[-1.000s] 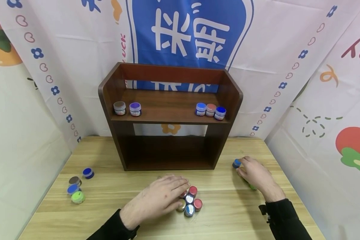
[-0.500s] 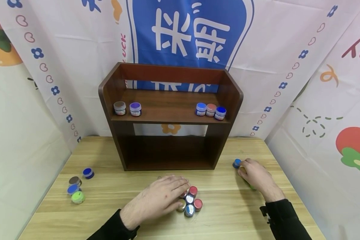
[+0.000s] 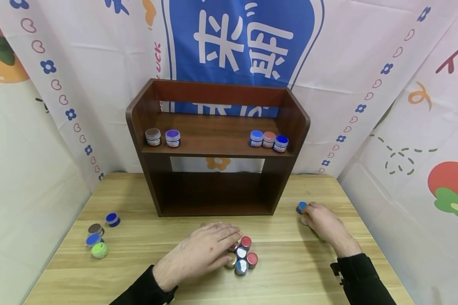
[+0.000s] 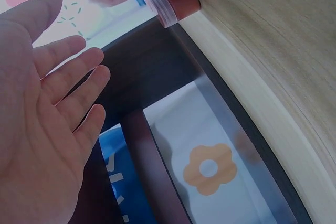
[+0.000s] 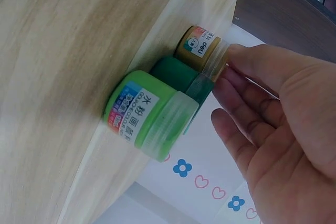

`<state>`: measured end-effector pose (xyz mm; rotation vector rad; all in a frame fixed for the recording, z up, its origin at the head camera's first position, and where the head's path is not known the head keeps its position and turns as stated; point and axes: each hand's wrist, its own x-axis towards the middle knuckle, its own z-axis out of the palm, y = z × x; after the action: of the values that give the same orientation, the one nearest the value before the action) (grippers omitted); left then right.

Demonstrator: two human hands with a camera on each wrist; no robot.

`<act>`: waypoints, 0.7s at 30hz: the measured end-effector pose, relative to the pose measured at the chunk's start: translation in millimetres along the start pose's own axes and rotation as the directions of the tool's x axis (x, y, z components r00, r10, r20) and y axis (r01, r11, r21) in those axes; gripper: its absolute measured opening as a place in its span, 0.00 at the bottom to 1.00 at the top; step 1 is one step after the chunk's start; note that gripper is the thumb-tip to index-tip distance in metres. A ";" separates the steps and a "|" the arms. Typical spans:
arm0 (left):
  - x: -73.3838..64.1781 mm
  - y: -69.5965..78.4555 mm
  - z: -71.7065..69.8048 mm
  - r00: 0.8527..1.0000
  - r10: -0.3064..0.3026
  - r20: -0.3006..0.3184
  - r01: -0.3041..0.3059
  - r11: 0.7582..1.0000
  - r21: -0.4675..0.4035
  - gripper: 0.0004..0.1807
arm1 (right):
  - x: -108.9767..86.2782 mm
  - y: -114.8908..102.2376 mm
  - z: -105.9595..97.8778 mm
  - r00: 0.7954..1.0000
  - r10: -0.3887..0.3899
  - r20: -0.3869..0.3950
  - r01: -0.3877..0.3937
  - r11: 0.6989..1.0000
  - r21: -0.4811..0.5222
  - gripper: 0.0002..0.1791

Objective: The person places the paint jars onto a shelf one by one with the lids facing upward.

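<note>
In the head view my left hand (image 3: pixel 204 252) is held with straight fingers beside a cluster of several small paint jars (image 3: pixel 241 253), its fingers partly covering them. In the left wrist view that hand (image 4: pixel 58 87) has its fingers spread and holds nothing. On the right, my right hand (image 3: pixel 326 224) is low over the table beside a blue-lidded paint jar (image 3: pixel 301 207). The right wrist view shows my thumb and fingertips pinching the lid end of an ochre paint jar (image 5: pixel 197 48). A dark green jar (image 5: pixel 176 74) and a light green jar (image 5: pixel 139 108) stand beside it in a row.
A dark brown two-tier shelf (image 3: pixel 217 207) stands at the back of the table. Its upper board carries a brown jar (image 3: pixel 153 137), a purple jar (image 3: pixel 173 138) and a group of three jars (image 3: pixel 269 140) at right. Several more jars, one light green (image 3: pixel 99 250), stand at left.
My right hand has shifted slightly towards me, its fingertips drawing back from the blue-lidded jar and its thumb and fingers coming closer together. The left hand and the jars stay in place.
</note>
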<state>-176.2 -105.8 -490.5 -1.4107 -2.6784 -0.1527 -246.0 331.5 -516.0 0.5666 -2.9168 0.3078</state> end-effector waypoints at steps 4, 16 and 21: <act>-0.1 0.2 0.2 1.000 0.002 -0.003 -0.002 1.000 0.007 0.33 | -0.5 -0.8 -1.1 1.000 0.010 0.005 -0.010 1.000 0.003 0.05; 0.3 -1.2 0.7 1.000 -0.006 0.005 0.006 1.000 0.002 0.33 | -0.7 -2.8 0.1 0.998 0.044 0.036 -0.044 0.999 0.021 0.09; -0.9 -2.7 0.2 1.000 -0.008 -0.013 0.008 1.000 0.000 0.33 | -0.8 -6.7 -0.2 1.000 -0.024 0.019 0.023 0.999 0.031 0.12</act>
<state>-177.9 -108.0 -491.0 -1.3946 -2.6735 -0.1621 -242.7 325.8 -514.8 0.6116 -2.9262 0.3468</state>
